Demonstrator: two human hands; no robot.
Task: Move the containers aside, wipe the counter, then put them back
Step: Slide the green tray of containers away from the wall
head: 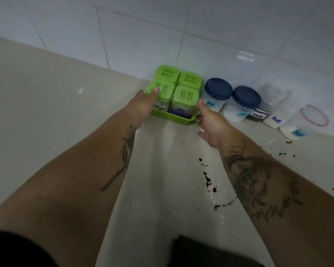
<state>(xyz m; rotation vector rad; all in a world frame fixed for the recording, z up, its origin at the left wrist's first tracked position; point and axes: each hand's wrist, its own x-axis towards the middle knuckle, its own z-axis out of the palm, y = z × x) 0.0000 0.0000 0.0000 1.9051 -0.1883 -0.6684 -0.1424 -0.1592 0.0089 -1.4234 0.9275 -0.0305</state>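
Observation:
A green tray [174,118] stands against the tiled wall, holding several green-lidded spice jars [185,97]. My left hand [146,105] lies against the tray's left side, thumb on the front-left jar. My right hand [210,122] is open at the tray's right corner, fingers spread, just short of touching it. To the right stand two blue-lidded jars [218,89] [246,98], a small dark jar labelled sauce [258,115], a clear tub labelled Salt [276,110] and a tub with a pink-rimmed lid [305,124]. Dark drops [210,185] spot the pale counter [56,105].
More dark specks [283,153] lie in front of the tubs on the right. A dark cloth [201,251] lies at the bottom edge near me. The counter stretches wide to the left of the tray. The white tiled wall [181,35] runs behind everything.

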